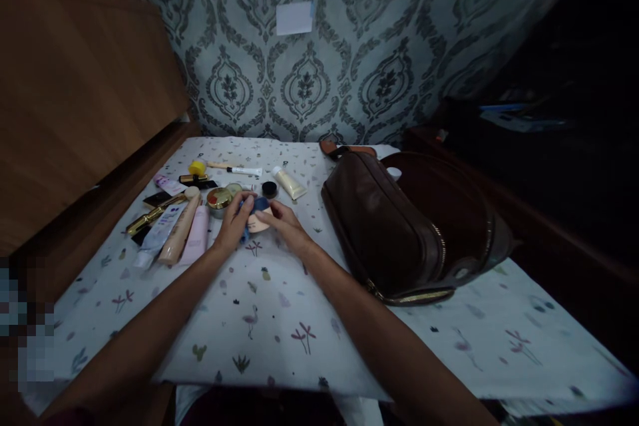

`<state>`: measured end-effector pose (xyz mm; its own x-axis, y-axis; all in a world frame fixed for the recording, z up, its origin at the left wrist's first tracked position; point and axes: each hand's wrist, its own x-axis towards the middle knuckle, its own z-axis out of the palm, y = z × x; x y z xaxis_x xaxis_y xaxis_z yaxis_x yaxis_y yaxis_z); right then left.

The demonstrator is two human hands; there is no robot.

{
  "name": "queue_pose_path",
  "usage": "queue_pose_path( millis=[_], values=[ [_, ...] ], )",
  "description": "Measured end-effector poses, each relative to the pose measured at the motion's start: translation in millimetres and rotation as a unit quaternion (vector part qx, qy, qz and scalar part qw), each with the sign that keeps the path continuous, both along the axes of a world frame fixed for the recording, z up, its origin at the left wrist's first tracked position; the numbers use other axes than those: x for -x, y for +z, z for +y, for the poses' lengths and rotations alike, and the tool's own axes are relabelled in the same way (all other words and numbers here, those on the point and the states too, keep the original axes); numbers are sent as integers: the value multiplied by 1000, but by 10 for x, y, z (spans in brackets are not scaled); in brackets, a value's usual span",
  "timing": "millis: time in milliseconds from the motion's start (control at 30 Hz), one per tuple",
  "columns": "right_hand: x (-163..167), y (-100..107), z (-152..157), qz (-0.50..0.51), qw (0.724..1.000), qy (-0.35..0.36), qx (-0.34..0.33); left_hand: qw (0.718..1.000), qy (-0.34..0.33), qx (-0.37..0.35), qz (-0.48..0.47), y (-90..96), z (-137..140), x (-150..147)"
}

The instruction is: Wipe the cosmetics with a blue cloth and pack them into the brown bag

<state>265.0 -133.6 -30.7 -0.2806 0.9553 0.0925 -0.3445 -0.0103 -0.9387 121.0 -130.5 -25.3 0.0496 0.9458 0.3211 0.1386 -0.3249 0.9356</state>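
Observation:
Close together over the middle of the table, my left hand and my right hand are both closed. A small peach-coloured jar sits between them, with the right fingers gripping it. Something dark blue shows behind its top, and more blue peeks out under the left fingers; whether this is one piece cannot be made out. Left of my hands lie a pink tube, a beige tube and a round gold compact. A small black-lidded pot and a cream tube lie just beyond.
An unzipped brown leather bag covers much of the table's right side, a white cap showing at its opening. More cosmetics, including a yellow-lidded pot, lie at the left. A wooden cabinet and a patterned wall bound the table.

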Motion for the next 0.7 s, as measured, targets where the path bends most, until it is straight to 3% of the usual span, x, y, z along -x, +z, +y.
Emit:
queue_pose_path(
  millis=[133,300,500,700],
  values=[
    [37,-1,-6,113,993,-5,40,997,-32,38,-61,-39,-2,-31],
    [26,-36,24,153,986,-24,64,994,-68,55,-62,-22,-3,-36],
    [-44,-73,75,99,992,-9,74,994,-69,26,75,57,45,53],
    [-94,-46,103,-79,995,-54,-27,953,-45,-109,280,30,35,97]
  ],
)
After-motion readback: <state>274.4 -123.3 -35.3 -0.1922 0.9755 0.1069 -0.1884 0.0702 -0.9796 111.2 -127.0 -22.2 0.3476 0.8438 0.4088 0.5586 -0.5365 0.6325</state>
